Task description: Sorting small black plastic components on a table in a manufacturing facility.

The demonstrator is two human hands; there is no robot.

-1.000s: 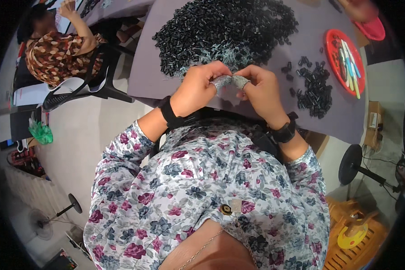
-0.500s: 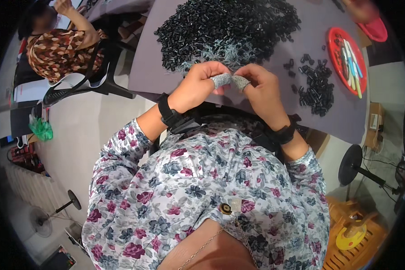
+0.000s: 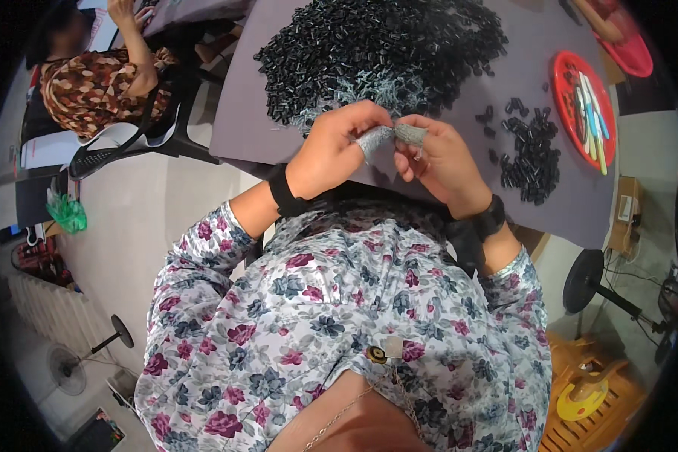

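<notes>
Left hand, right hand pinched (cannot tell if holding anything), near heaped black pieces.

Holds left hand and right hand close together over the near edge of a greyish table, with wrapped thumbs nearly tip to tip. Faces a large heap of small black pieces.

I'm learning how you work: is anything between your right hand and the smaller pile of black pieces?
A few loose black pieces lie between the right hand and the smaller pile; nothing bigger visibly blocks it.
</notes>
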